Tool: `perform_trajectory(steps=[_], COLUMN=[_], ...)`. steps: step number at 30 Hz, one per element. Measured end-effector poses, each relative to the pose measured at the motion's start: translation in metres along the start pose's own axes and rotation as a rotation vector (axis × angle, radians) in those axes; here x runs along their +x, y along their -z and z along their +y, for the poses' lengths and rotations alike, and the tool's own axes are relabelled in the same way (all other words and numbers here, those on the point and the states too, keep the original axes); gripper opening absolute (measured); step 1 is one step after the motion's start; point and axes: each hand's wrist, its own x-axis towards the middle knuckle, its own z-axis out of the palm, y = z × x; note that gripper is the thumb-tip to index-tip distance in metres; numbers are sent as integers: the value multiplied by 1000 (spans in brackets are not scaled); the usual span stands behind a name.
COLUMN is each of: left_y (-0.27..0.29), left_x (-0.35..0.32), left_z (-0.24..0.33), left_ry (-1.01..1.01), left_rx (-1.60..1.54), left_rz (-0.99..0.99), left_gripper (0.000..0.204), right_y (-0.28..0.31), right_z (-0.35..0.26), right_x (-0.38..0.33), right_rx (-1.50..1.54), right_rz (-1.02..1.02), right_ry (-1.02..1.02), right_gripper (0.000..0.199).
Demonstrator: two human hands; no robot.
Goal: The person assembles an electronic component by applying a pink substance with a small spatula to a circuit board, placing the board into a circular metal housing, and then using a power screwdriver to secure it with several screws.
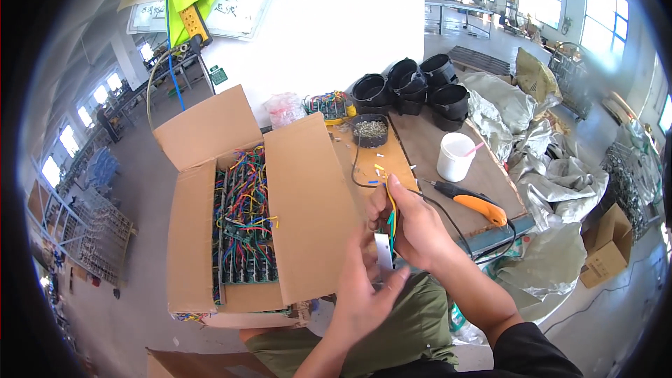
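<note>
My left hand is closed around a small part with a white-silver metal plate, held in front of my lap. From this part, yellow and green wires run upward. My right hand pinches those wires, its fingers partly hiding them. To the left stands an open cardboard box packed with circuit boards and a tangle of coloured wires. Right of my hands, an orange and black corded electric screwdriver lies on the worktable.
A black dish of small screws, several black cups and a white tub stand on the table. Another wired board bundle sits at the back. Silvery sacks and a small carton are on the right.
</note>
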Motion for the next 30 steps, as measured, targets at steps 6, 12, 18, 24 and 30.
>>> perform_trajectory(steps=[6, 12, 18, 24, 30], left_y=[7, -5, 7, -15, -16], left_x=[8, 7, 0, -2, -4], left_z=[-39, -41, -54, -67, -58], left_ry=[188, -48, 117, 128, 140], left_rx=[-311, -107, -525, -338, -459], left_rz=[-207, -119, -193, 128, 167], left_gripper=[51, 60, 58, 45, 55], right_y=[19, 11, 12, 2, 5], right_z=[-21, 1, 15, 30, 24], right_x=[-41, -49, -50, -59, -60], right_rx=[-974, -856, -405, -953, -921], right_rz=[-9, 52, 2, 256, 96], right_ry=[396, 455, 233, 559, 471], right_gripper=[46, 29, 17, 28, 28])
